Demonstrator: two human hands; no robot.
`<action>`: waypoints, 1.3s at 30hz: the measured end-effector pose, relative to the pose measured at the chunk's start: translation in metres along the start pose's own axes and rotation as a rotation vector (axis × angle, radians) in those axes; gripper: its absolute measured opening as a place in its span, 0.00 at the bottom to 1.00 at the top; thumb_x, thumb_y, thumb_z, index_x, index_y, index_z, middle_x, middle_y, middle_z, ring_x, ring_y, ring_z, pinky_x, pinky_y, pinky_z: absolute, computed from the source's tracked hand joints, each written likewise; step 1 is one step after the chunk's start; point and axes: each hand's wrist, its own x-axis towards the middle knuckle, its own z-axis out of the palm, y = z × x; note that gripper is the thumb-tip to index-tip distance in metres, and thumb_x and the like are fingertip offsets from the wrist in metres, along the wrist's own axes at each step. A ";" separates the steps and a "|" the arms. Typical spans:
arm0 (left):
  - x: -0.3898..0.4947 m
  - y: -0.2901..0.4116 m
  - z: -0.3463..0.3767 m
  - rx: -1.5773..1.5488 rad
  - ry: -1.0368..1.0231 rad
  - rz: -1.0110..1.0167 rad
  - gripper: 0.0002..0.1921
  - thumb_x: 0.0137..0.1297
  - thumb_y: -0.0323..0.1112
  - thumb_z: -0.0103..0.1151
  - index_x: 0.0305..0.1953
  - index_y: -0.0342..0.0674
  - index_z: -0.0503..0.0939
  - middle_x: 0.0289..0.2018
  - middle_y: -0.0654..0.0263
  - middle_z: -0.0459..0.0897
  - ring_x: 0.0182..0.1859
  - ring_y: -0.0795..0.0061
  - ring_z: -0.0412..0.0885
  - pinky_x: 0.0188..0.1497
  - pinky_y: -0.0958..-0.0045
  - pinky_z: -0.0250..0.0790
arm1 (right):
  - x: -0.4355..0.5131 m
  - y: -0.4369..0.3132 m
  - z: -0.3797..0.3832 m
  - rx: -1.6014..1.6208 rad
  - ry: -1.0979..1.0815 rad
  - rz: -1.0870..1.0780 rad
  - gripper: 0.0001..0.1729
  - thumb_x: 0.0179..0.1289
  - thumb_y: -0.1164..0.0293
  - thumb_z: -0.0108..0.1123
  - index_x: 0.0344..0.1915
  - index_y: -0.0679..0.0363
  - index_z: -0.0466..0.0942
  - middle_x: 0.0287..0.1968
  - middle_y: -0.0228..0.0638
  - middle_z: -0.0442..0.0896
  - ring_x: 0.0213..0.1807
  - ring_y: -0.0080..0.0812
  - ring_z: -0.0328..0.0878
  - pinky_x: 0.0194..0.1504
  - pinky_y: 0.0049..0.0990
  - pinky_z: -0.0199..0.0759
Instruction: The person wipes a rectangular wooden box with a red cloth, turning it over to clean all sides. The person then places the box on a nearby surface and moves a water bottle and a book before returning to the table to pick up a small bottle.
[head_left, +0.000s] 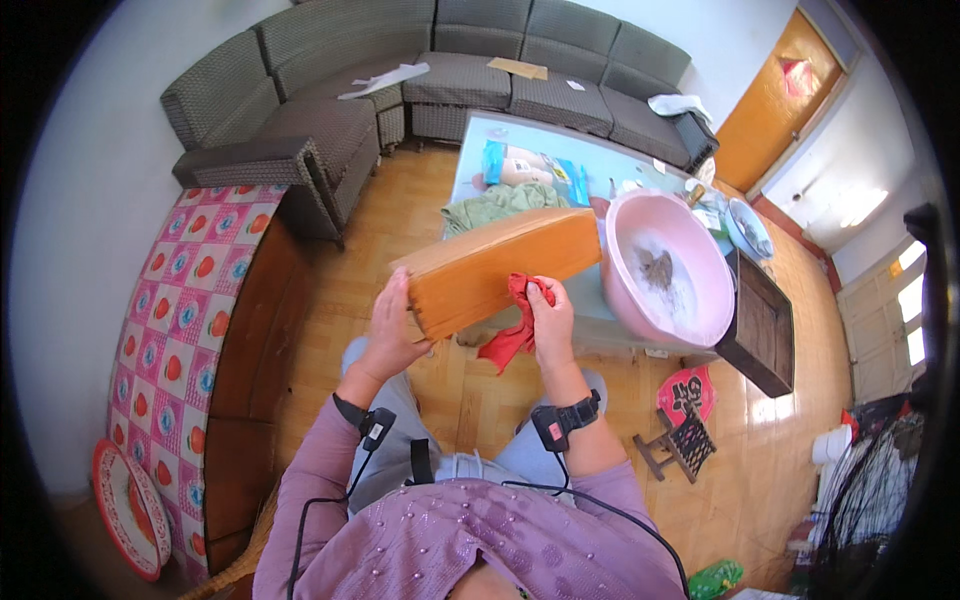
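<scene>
A wooden drawer or box (510, 262) is held tilted in front of me, its orange-brown side facing me. My left hand (394, 322) grips its left end, palm and thumb against the edge. In my right hand (551, 311) a crumpled red cloth (517, 337) is pinched, partly touching the side, with its tail hanging down. Beyond the drawer, a green cloth (502, 206) lies on the glass-topped table (472, 142). To the right stands a pink plastic basin (667, 330) holding sudsy water and a dark rag (658, 270).
A dark, open wooden drawer (761, 322) leans by the basin. A small folding stool (679, 446) stands on the floor at right. At left is a cabinet under a patterned pink cover (191, 300). A grey sectional sofa (457, 79) lines the far wall.
</scene>
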 end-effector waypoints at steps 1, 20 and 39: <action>-0.010 -0.002 0.001 0.006 -0.066 -0.059 0.61 0.38 0.32 0.80 0.74 0.34 0.50 0.72 0.45 0.59 0.74 0.44 0.58 0.74 0.54 0.54 | -0.001 0.009 -0.011 0.015 -0.006 0.048 0.10 0.71 0.70 0.61 0.47 0.64 0.77 0.40 0.30 0.81 0.38 0.20 0.78 0.42 0.20 0.74; -0.078 -0.040 0.073 -1.458 0.186 -1.383 0.40 0.67 0.68 0.52 0.70 0.45 0.65 0.68 0.60 0.70 0.69 0.62 0.68 0.69 0.53 0.60 | -0.030 0.108 -0.060 -0.002 -0.070 0.383 0.11 0.70 0.68 0.62 0.47 0.62 0.78 0.39 0.31 0.84 0.36 0.21 0.80 0.31 0.23 0.74; -0.053 -0.024 0.068 -1.204 0.234 -1.103 0.37 0.70 0.49 0.58 0.71 0.39 0.56 0.65 0.61 0.69 0.67 0.68 0.69 0.69 0.66 0.61 | 0.025 0.064 0.012 -1.339 -0.222 -0.627 0.17 0.57 0.66 0.64 0.47 0.58 0.82 0.54 0.40 0.78 0.62 0.47 0.70 0.58 0.43 0.65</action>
